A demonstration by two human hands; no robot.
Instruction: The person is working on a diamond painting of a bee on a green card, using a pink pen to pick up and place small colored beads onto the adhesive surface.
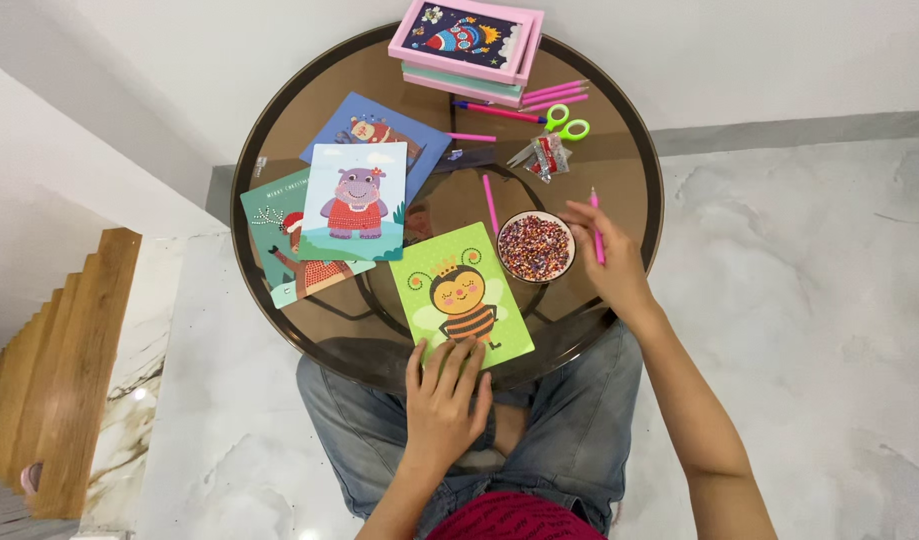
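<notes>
My left hand [445, 395] rests flat on the near edge of a green card with a bee picture [461, 293], fingers spread. In my right hand [609, 255] is a pink pen-shaped tool [596, 229], held upright just right of a small bowl of mixed coloured beads [535, 246]. Both lie on a round dark glass table [619, 150]. Another pink stick [490, 203] lies left of the bowl.
Cards with a hippo [356, 200], a reindeer [289, 255] and a blue picture [379, 125] overlap at the left. Stacked pink boxes [467, 45], green-handled scissors [564, 122], pink pens and small packets [544, 155] sit at the far side. Wooden stairs [59, 370] descend left.
</notes>
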